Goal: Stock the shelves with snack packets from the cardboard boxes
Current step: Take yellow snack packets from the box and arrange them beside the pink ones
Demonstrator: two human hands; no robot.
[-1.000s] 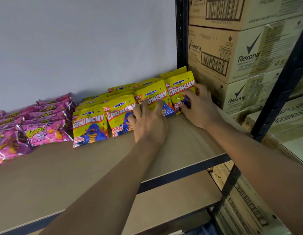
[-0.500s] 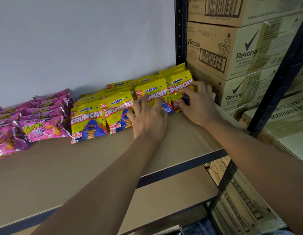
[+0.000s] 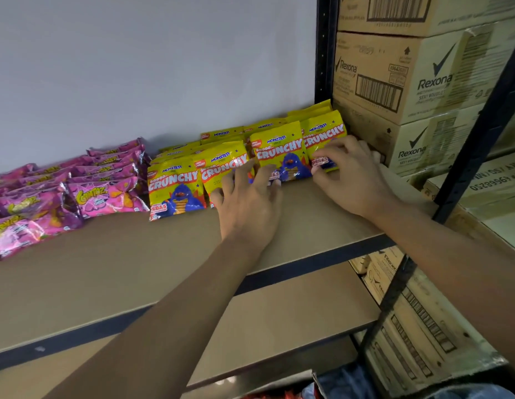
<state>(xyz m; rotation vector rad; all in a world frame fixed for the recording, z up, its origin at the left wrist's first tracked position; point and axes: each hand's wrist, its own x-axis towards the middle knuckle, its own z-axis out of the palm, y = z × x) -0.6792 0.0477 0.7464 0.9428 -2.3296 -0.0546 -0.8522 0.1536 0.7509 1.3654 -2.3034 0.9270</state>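
Head view. Upper shelf [image 3: 129,272] of a dark-framed rack, brown board, pale wall [image 3: 135,67] behind.

Yellow Monster Crunchy packets [image 3: 175,188] stand in a front row of four across the back half of the board, leaning a little backward, with more of the same stacked in files behind them. The row runs from mid-shelf to the black upright [image 3: 325,47] at the right end.

Left hand [image 3: 247,205]: palm down, low over the board, fingers [image 3: 266,172] spread and nearly straight. The tips touch the lower edges of the second packet [image 3: 221,165] and the third packet [image 3: 279,151]. It grips nothing.

Right hand [image 3: 354,180]: fingers [image 3: 326,152] are curled over the lower front of the rightmost packet [image 3: 325,132] and pinch its bottom edge. The back of the hand is just beside the lowest of the cartons.

Pink Corntoz packets [image 3: 106,197] lie in overlapping rows at the left of the same shelf, touching the yellow group on its left flank.

Rexona boxes [image 3: 409,82], cardboard with barcodes showing, are stacked in the next bay beyond the upright. More cartons [image 3: 417,326] sit lower down on that side.

Lower shelf [image 3: 293,312]: the same brown board, visible under both forearms.
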